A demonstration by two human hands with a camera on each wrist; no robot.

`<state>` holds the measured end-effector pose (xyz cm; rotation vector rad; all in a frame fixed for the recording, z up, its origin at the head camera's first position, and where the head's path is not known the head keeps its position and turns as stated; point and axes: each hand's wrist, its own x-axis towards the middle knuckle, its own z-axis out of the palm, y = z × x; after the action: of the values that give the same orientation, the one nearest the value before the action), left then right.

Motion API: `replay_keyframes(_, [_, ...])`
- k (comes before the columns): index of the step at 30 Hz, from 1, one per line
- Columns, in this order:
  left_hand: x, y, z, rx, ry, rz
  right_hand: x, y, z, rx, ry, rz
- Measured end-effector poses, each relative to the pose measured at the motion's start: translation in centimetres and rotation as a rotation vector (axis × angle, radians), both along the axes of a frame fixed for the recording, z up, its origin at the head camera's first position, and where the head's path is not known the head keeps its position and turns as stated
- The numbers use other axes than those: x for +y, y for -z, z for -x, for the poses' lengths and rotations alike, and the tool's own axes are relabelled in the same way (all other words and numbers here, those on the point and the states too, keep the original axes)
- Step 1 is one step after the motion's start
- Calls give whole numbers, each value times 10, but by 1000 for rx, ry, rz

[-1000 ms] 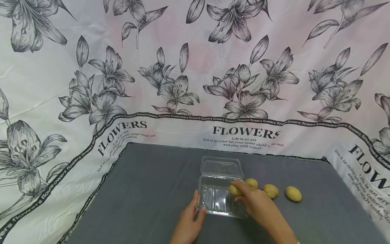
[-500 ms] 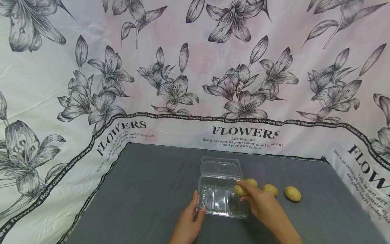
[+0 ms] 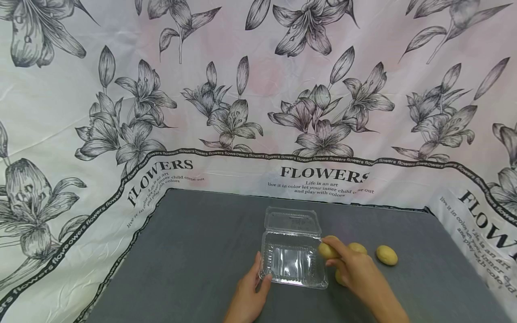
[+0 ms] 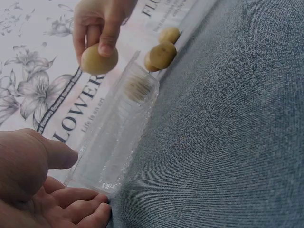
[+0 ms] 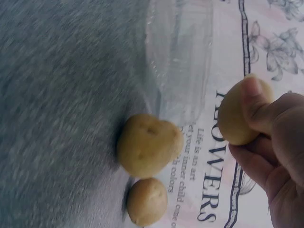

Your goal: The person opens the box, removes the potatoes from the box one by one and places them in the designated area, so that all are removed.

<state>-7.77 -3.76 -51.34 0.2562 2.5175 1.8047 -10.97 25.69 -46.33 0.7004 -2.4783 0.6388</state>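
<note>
My right hand (image 3: 361,276) pinches a yellow potato (image 3: 327,251) between thumb and fingers, raised at the right wall of a clear plastic clamshell container (image 3: 292,283). In the left wrist view this held potato (image 4: 99,61) hangs above the container's far end. The container's lid (image 3: 291,220) is folded back away from me, and its tray has nothing in it. My left hand (image 3: 247,289) holds the tray's near left corner, thumb at the front edge and fingers along the left side. More potatoes lie right of the container, one (image 3: 340,277) partly hidden under my right hand.
On the grey tabletop (image 3: 194,251), one potato (image 3: 387,255) lies farthest right and another (image 3: 357,248) just behind my right hand. Two potatoes overlap in the right wrist view, the nearer potato (image 5: 145,145) in front. A flower-printed cloth (image 3: 234,175) borders the table's back and sides.
My right hand has moved right with the potato, from over the tray to its right edge. A potato near the front has come into sight under that hand. My left hand stays put.
</note>
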Motion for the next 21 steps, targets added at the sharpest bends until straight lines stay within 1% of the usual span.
replay_keyframes(2, [0,0,0,-13,3,7,3,-1,-2,-13,8,5])
replay_keyframes(4, [0,-1,1,-20,7,5,6,-1,-3,1,21,8])
replay_keyframes(7, [-1,-1,1,-25,14,5,12,1,-5,35,31,16])
replay_keyframes(10, [-1,-1,1,-31,18,3,19,5,-5,89,33,19])
replay_keyframes(14, [0,0,2,-37,14,1,28,8,-4,149,30,-5])
replay_keyframes(17, [0,0,2,-30,10,-1,34,10,-4,155,29,-22])
replay_keyframes(21, [0,0,3,-30,10,-7,41,11,-6,128,57,-32])
